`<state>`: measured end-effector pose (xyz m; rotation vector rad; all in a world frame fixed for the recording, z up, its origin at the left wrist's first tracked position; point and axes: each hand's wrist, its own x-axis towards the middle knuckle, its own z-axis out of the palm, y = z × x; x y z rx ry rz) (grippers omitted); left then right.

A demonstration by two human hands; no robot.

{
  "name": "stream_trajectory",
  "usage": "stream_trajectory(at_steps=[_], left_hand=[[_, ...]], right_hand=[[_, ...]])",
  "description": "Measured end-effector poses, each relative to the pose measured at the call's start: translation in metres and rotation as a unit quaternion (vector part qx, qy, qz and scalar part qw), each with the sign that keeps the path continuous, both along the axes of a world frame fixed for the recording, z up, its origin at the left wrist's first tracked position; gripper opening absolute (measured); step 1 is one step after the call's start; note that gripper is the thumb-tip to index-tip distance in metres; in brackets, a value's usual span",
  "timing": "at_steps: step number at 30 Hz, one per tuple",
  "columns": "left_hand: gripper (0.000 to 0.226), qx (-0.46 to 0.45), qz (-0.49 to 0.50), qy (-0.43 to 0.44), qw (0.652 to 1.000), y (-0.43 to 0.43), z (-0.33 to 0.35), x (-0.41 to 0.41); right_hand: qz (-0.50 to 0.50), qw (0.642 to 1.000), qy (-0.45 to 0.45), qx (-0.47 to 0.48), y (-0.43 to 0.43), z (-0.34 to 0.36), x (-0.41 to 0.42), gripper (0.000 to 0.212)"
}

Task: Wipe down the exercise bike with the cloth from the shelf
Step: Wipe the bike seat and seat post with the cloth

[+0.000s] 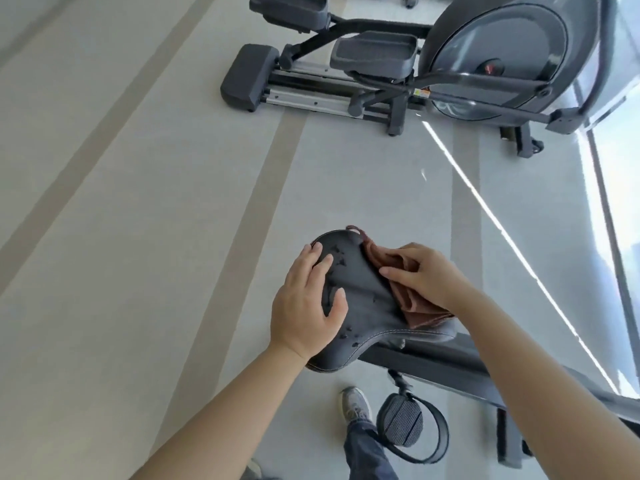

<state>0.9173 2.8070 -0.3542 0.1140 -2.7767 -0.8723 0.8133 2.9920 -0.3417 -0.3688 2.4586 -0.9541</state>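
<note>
The exercise bike's black saddle (367, 289) sits in the lower middle of the head view, with a few wet spots on its surface. My left hand (308, 303) rests flat on the saddle's left side, fingers spread. My right hand (426, 271) presses a folded brown cloth (412, 303) against the saddle's right side. Below the saddle are the bike's dark frame (450, 362) and a strapped pedal (403, 424).
A grey elliptical trainer (415, 64) stands on the pale striped floor (138, 237) ahead. A window (620, 202) runs along the right edge. My shoe and trouser leg (360, 431) are beside the pedal.
</note>
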Motion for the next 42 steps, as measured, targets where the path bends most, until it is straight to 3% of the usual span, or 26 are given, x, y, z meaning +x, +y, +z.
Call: stream_trajectory(at_steps=[3,8,12,14,16,18,20,22,24,27,29,32,35,37,42], left_hand=[[0.052,0.006,-0.005,0.006,1.000,-0.001,-0.002,0.000],[0.053,0.014,-0.013,0.010,1.000,-0.002,-0.005,-0.001],[0.056,0.018,-0.019,0.004,1.000,-0.003,-0.008,-0.001],[0.057,0.020,-0.022,0.001,1.000,-0.005,-0.009,-0.001],[0.059,0.028,-0.021,-0.003,0.999,-0.005,-0.009,0.000],[0.058,0.039,-0.018,-0.006,0.999,-0.004,-0.008,-0.001],[0.055,0.046,-0.017,-0.012,0.999,-0.004,-0.007,0.000],[0.053,0.046,-0.026,-0.021,0.998,-0.005,-0.007,0.000],[0.052,0.047,-0.035,-0.032,0.998,-0.006,-0.007,0.000],[0.053,0.053,-0.054,-0.045,0.996,-0.008,-0.004,0.000],[0.054,0.059,-0.063,-0.057,0.995,-0.009,-0.001,-0.001],[0.054,0.061,-0.097,-0.072,0.991,-0.016,0.003,-0.002],[0.050,0.045,-0.132,-0.072,0.988,-0.028,0.008,-0.010],[0.050,0.026,-0.174,-0.074,0.982,-0.037,0.011,-0.019],[0.052,-0.025,-0.319,-0.081,0.944,-0.049,0.014,-0.048]], right_hand=[[-0.056,0.997,0.010,0.049,0.020,-0.001,0.019,0.014],[-0.227,0.972,0.062,0.012,0.035,0.002,0.060,0.019],[-0.351,0.896,0.262,0.076,-0.008,-0.008,0.096,0.027],[-0.384,0.859,0.319,0.115,-0.033,-0.013,0.105,0.025],[-0.375,0.846,0.349,0.147,-0.043,-0.012,0.102,0.021],[-0.329,0.870,0.326,0.171,-0.039,-0.006,0.089,0.020],[-0.275,0.910,0.245,0.189,-0.033,0.001,0.071,0.022],[-0.257,0.922,0.209,0.199,-0.032,0.002,0.060,0.025],[-0.284,0.909,0.241,0.187,-0.036,0.000,0.072,0.023],[-0.367,0.849,0.355,0.138,-0.049,-0.012,0.112,0.018],[-0.388,0.829,0.379,0.133,-0.054,-0.018,0.120,0.017],[-0.383,0.841,0.354,0.144,-0.049,-0.010,0.098,0.014],[-0.373,0.880,0.240,0.167,-0.040,-0.001,0.073,0.017],[-0.387,0.877,0.224,0.176,-0.040,-0.003,0.074,0.020],[-0.533,0.786,0.304,0.077,-0.068,-0.016,0.106,0.026]])
